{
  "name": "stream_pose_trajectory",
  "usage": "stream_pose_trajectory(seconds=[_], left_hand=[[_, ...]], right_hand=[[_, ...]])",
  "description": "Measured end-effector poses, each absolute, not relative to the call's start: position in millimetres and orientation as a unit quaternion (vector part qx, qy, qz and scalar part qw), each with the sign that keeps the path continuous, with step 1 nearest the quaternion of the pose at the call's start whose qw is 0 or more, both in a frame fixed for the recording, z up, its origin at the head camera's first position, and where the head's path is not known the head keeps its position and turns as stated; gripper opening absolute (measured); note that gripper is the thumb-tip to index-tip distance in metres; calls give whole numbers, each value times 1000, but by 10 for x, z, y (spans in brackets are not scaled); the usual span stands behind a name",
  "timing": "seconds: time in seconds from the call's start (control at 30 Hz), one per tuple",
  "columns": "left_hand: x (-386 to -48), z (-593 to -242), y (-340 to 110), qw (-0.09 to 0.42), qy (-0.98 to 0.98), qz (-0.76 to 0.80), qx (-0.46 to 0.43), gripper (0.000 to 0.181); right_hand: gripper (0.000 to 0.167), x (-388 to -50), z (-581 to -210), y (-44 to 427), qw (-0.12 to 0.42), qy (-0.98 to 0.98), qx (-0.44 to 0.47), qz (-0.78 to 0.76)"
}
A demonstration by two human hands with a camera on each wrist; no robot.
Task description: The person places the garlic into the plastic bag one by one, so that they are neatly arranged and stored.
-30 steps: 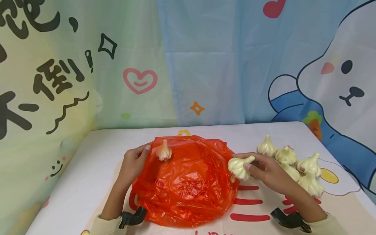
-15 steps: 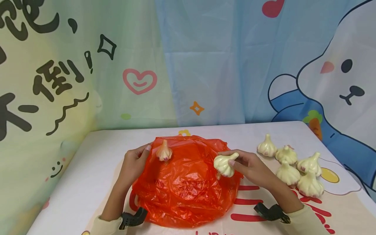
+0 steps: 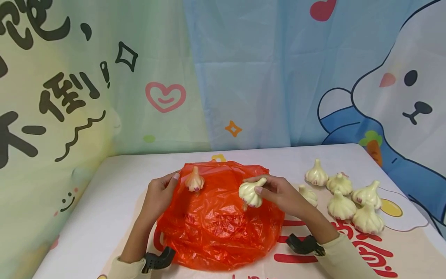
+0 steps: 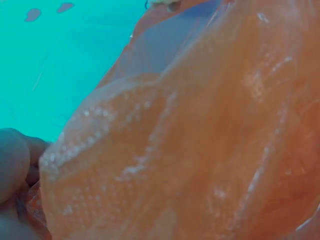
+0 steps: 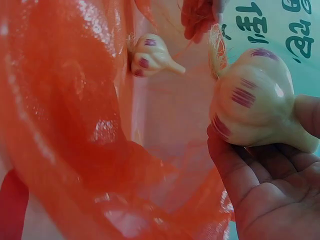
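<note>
A crumpled red plastic bag lies spread on the table. Its left edge is pinched by my left hand, with the thumb on top. In the left wrist view the bag's thin film fills most of the picture. My right hand holds a pale garlic bulb above the bag's right half, between thumb and fingers. The right wrist view shows that bulb's purple marks and root hairs. A second garlic bulb rests within the bag's upper left part, near the left hand.
Several more garlic bulbs stand grouped on the table's right side. One garlic bulb sits apart, partly behind the right forearm. The white table has a printed cover, and a cartoon curtain hangs behind it.
My right hand has carried the garlic bulb leftward from the bag's right edge to over the bag. The left hand stays on the bag's edge.
</note>
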State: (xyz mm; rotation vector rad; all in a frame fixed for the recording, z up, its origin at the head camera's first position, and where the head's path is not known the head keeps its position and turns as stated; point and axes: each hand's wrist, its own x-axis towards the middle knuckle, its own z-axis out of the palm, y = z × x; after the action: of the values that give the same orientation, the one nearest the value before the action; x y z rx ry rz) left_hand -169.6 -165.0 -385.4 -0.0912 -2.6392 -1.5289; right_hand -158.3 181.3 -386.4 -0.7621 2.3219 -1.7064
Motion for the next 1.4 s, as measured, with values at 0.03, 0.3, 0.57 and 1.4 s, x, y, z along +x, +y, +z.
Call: stream_pose_trajectory(seconds=[0.03,0.3,0.57,1.4], left_hand=[[-1696,-3854,-1650,46,-863,-501,-30,44],[-1695,-3862,-1648,47,-866,-497,-34,45],[-1695,-3871,-1651,51,-867,-495,-37,45],[-1682,-3868,-1628,56,-865,-496,-46,42]], right_hand=[[30,-1598,-3872,1795,82,778,-254,-568],[30,-1705,-3917,1615,92,786,-247,-559],[28,-1810,-3955,1423,89,792,-263,-544],[20,-2137,-3993,933,119,816,-192,-532]])
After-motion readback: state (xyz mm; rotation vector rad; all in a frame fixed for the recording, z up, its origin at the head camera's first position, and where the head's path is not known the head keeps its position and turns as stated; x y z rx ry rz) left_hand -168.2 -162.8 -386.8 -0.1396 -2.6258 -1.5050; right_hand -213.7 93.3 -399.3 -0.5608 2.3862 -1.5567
